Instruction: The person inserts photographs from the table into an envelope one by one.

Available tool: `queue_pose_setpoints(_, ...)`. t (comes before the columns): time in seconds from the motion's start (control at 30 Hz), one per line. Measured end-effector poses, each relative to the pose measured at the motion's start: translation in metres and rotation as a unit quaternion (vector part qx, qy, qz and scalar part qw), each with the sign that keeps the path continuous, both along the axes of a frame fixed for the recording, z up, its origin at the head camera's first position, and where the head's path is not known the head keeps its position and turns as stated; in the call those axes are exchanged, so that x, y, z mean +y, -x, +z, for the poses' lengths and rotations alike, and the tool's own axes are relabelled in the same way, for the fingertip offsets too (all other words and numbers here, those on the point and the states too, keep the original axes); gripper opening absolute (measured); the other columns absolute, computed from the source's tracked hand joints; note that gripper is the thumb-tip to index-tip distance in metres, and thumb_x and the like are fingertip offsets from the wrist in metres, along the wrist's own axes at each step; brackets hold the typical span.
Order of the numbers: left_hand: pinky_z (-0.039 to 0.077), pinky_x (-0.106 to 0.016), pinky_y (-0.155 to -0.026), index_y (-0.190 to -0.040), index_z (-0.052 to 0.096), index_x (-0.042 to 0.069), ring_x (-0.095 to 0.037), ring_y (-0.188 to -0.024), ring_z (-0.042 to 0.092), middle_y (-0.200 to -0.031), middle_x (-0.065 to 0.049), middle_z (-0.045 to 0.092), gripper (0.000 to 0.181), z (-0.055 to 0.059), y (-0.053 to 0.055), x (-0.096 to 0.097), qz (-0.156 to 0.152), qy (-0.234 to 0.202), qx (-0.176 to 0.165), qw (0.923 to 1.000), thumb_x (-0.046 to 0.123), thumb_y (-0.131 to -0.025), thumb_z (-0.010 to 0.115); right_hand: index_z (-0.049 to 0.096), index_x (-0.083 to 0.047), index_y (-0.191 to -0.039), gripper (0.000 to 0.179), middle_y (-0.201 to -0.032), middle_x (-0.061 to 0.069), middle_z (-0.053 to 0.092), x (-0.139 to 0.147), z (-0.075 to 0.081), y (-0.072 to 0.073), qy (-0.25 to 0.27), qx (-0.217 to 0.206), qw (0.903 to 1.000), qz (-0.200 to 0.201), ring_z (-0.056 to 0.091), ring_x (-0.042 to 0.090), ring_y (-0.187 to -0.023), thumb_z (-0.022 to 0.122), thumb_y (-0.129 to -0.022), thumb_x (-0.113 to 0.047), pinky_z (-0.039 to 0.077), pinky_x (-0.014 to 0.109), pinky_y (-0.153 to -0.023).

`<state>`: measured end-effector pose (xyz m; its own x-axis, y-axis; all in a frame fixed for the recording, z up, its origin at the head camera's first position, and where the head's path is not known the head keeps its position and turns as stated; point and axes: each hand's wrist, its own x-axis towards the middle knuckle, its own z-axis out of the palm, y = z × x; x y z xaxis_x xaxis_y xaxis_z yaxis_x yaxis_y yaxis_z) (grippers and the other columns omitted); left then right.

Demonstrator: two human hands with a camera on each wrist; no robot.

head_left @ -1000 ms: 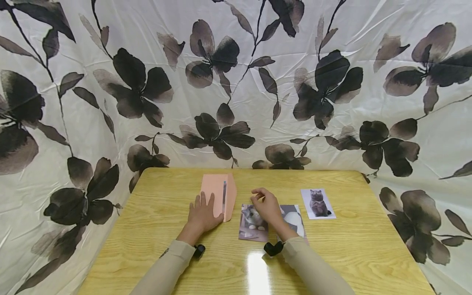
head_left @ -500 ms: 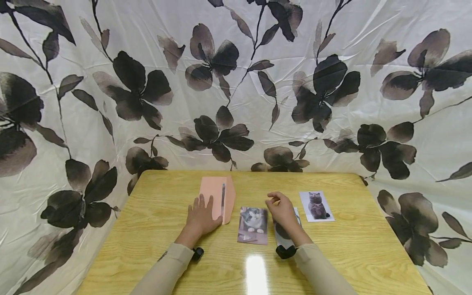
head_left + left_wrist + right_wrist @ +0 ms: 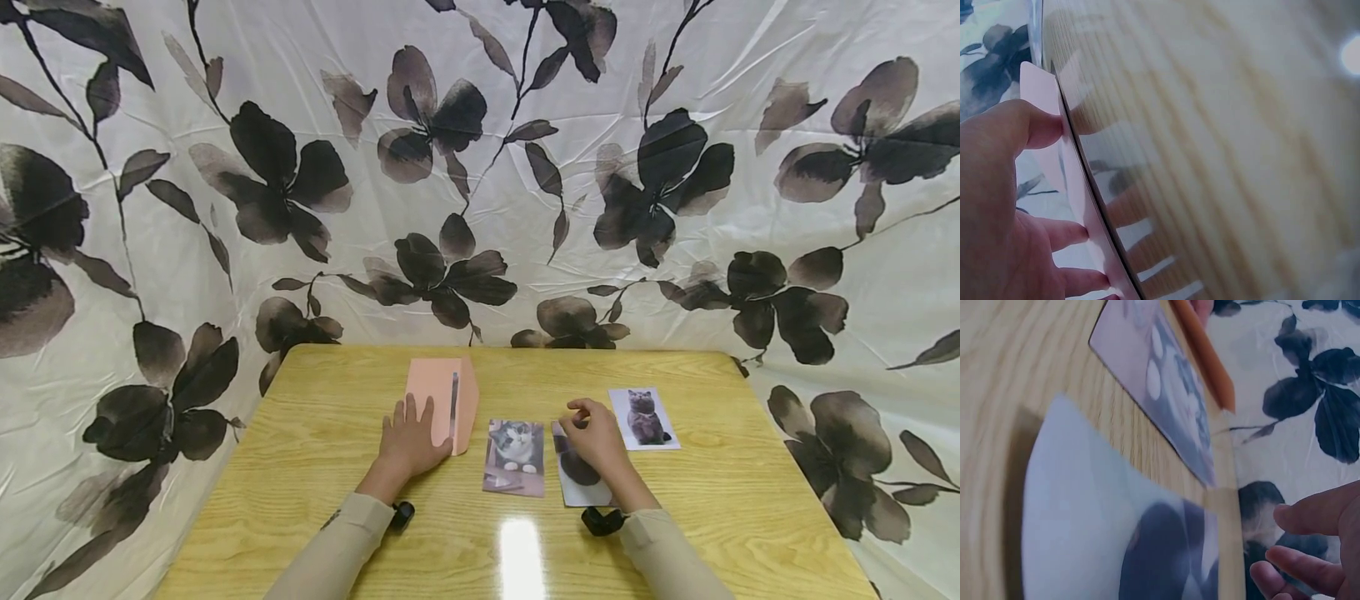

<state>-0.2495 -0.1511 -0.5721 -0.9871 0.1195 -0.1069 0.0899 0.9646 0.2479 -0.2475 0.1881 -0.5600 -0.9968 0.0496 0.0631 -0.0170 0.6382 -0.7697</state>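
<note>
My left hand [image 3: 408,437] lies flat with spread fingers on a pink envelope [image 3: 431,377], whose flap points right and which has a dark strip along its slot. In the left wrist view its thumb and fingertips touch the envelope [image 3: 1075,181]. My right hand [image 3: 600,437] hovers over a photo [image 3: 585,493] with a dark round shape on white, partly hidden by the hand. Its fingers are loosely bent and hold nothing; in the right wrist view they are apart from that curved photo [image 3: 1085,519]. Between the hands lies a photo of a grey and white cat [image 3: 513,458].
Farther right on the wooden table [image 3: 337,383] lies a photo of a sitting grey cat [image 3: 643,419]. A floral cloth [image 3: 540,192] hangs behind the table and along both sides.
My right hand has moved right, from over the grey and white cat photo to over the photo beside it, uncovering the first. The left hand stays on the envelope.
</note>
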Motion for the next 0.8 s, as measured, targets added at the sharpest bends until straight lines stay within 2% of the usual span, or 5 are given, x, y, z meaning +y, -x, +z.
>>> queue_pose_setpoints(0.2,0.024,-0.074,-0.122,-0.168,0.033,0.003,-0.055,-0.158,0.021,-0.171,-0.038,0.020,0.089,0.003,0.000,0.001,-0.001,-0.001,0.000,1.0000,0.051,-0.101,0.064,0.071,0.002,-0.131,0.042,-0.106,0.014,0.068,0.016,-0.001,-0.010,-0.039,-0.001,0.9991,-0.014,0.062,0.033,-0.098,0.079,-0.097,-0.022,0.051,0.053,-0.086)
queue_pose_setpoints(0.47,0.022,-0.074,-0.122,-0.168,0.032,0.002,-0.056,-0.158,0.020,-0.170,-0.039,0.019,0.089,0.004,0.000,0.001,-0.001,-0.010,-0.003,0.9999,0.050,-0.101,0.064,0.067,0.005,-0.131,0.051,-0.101,0.015,0.067,0.035,-0.006,-0.026,-0.074,-0.020,0.9969,-0.020,0.062,0.034,-0.099,0.083,-0.095,-0.028,0.051,0.055,-0.086)
queue_pose_setpoints(0.6,0.023,-0.074,-0.122,-0.168,0.032,0.002,-0.056,-0.158,0.020,-0.170,-0.038,0.019,0.089,0.003,-0.001,0.000,-0.002,-0.008,-0.004,1.0000,0.050,-0.101,0.063,0.065,0.007,-0.130,0.056,-0.105,0.017,0.066,0.042,-0.006,-0.035,-0.076,-0.037,0.9962,-0.018,0.062,0.032,-0.097,0.085,-0.093,-0.030,0.053,0.053,-0.085)
queue_pose_setpoints(0.8,0.023,-0.075,-0.121,-0.168,0.032,0.002,-0.056,-0.158,0.021,-0.170,-0.039,0.020,0.089,0.002,-0.002,0.000,-0.004,-0.007,-0.004,1.0000,0.050,-0.101,0.063,0.057,0.009,-0.126,0.066,-0.103,0.017,0.056,0.052,-0.005,-0.044,-0.084,-0.078,0.9933,-0.007,0.055,0.028,-0.090,0.088,-0.090,-0.038,0.050,0.046,-0.080)
